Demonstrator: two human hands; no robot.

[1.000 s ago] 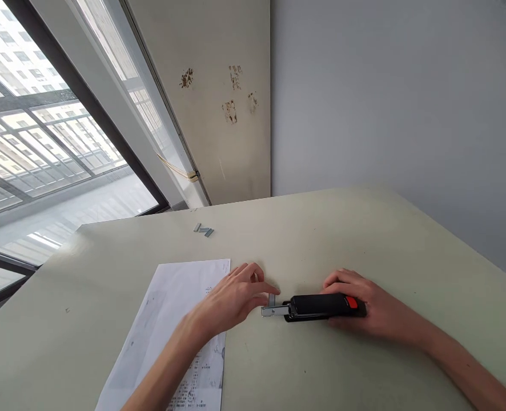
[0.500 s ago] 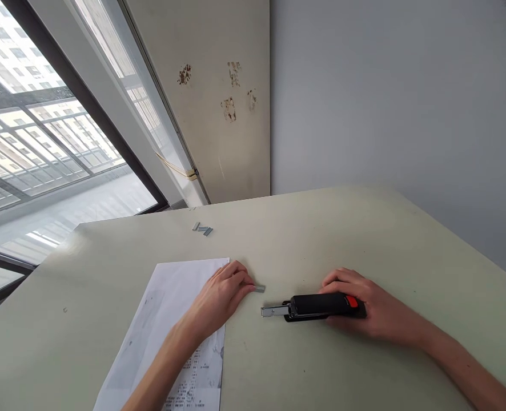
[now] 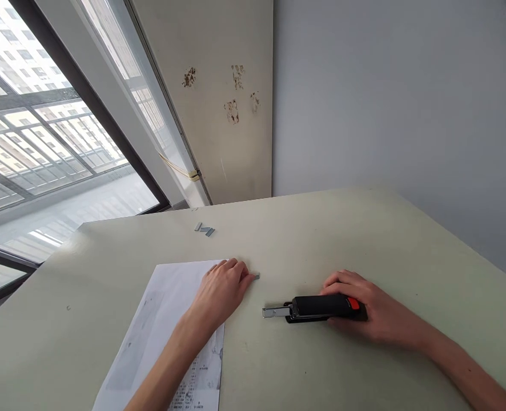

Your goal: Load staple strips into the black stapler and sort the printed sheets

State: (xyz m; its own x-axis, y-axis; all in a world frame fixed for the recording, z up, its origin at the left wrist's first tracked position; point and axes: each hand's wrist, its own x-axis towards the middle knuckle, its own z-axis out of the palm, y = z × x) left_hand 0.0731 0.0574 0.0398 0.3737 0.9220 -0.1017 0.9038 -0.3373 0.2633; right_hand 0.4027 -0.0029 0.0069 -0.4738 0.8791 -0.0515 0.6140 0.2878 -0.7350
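Note:
Between the thumb and fingers of my left hand (image 3: pixel 226 285) is a small strip of staples (image 3: pixel 257 276), with only its end showing past the fingertips. That hand is over the top right corner of a printed sheet of paper (image 3: pixel 139 319). My right hand (image 3: pixel 366 308) is wrapped round the rear of a black stapler (image 3: pixel 321 306) with a red patch at its back end. The stapler lies on the table, its metal staple tray (image 3: pixel 276 312) sticking out of the front toward the left. Staples and tray are apart.
Several more staple strips (image 3: pixel 204 229) lie near the far edge of the pale green table (image 3: pixel 321 240). A single loose staple (image 3: pixel 68 307) is on the left side. A window (image 3: pixel 56 125) stands beyond the left edge, a grey wall (image 3: pixel 385 103) behind.
My left hand has shifted slightly away from me with the staple strip, and less of the strip shows now. My right hand and the stapler have stayed about where they were.

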